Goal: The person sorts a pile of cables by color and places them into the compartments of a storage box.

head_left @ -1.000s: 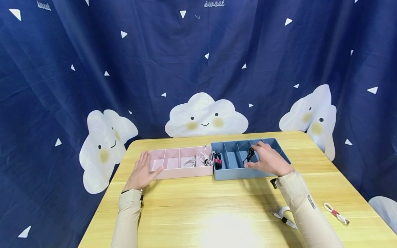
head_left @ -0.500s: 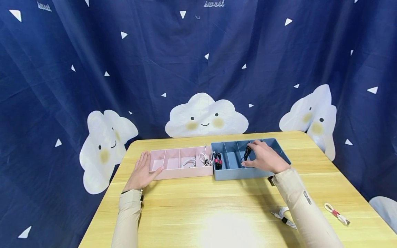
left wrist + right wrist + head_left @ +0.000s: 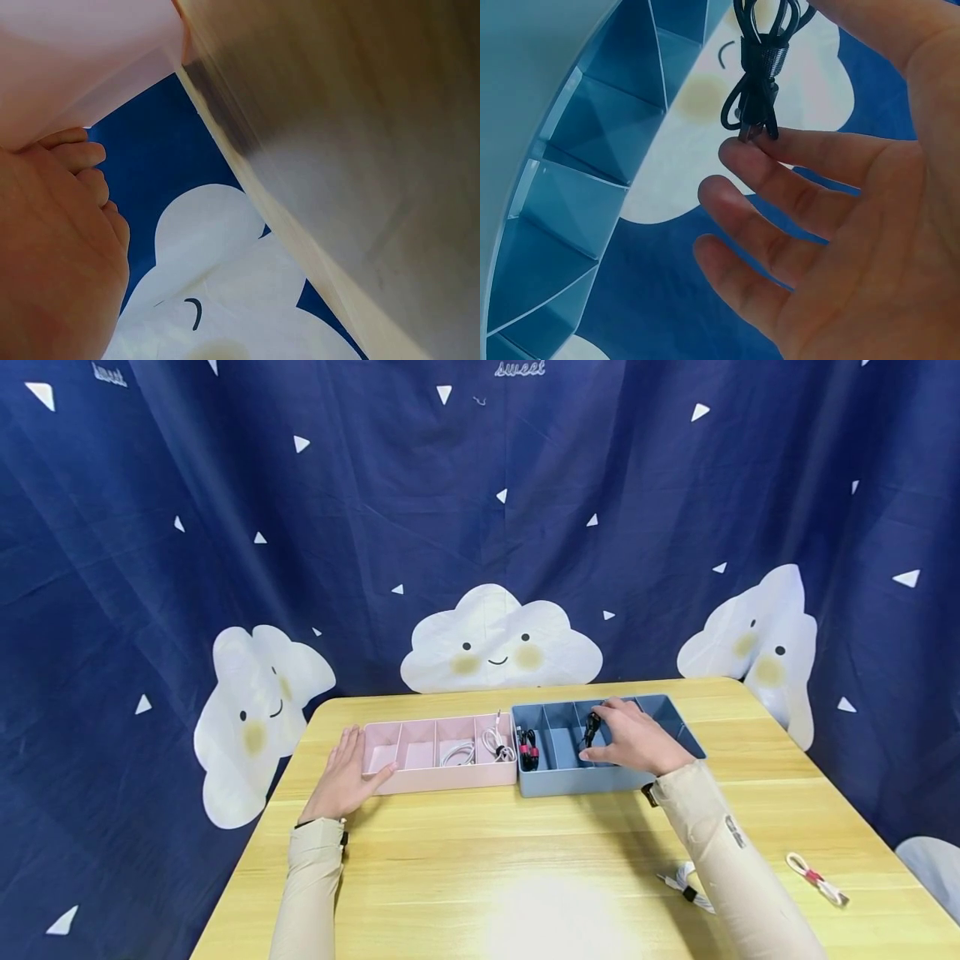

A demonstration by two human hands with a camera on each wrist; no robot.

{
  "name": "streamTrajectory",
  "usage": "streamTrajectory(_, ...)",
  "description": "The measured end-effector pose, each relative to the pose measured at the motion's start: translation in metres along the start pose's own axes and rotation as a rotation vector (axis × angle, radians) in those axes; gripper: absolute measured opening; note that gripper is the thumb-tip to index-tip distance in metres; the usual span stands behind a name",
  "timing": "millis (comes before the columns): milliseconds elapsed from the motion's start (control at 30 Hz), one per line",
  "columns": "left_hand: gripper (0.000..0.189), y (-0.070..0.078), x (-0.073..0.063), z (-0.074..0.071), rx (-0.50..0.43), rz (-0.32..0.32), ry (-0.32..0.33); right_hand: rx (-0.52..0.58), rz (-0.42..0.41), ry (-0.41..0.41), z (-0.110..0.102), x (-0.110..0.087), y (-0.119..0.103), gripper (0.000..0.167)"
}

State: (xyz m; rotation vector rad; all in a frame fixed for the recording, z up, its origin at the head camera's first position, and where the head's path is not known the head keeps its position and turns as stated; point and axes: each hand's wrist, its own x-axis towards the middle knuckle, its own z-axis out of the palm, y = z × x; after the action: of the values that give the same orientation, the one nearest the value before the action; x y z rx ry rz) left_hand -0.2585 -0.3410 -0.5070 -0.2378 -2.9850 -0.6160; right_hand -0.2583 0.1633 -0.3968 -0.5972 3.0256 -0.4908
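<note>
My right hand (image 3: 636,739) pinches a bundled black cable (image 3: 762,64) over the middle compartments of the blue divided box (image 3: 566,783). In the right wrist view the cable hangs as tied loops with its lower end at the fingertips. My left hand (image 3: 341,783) lies against the left end of the pink divided box (image 3: 450,780), fingers extended and thumb along its front rim. The pink box holds white cables (image 3: 497,745) in its two right compartments. Black cables with red ties (image 3: 528,750) lie in the blue box's leftmost compartment.
On the wooden table (image 3: 435,877), a white cable with a black tie (image 3: 692,891) lies partly behind the right sleeve. Farther right lies a white cable with a red tie (image 3: 816,878). A blue cloud-print curtain (image 3: 360,510) hangs behind the table.
My right hand has moved a little to the left over the blue box, carrying the black cable along. The left hand stays in place on the pink box.
</note>
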Motion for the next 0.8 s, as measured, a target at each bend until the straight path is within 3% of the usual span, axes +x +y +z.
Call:
streamTrajectory(233, 0.106, 0.0, 0.0, 0.001, 0.001, -0.003, -0.002, 0.014, 0.019, -0.017, 0.002, 0.003, -0.001, 0.088)
streamTrajectory(800, 0.109, 0.0, 0.0, 0.0, 0.012, -0.008, -0.003, 0.029, -0.029, 0.001, 0.011, 0.01, 0.001, 0.085)
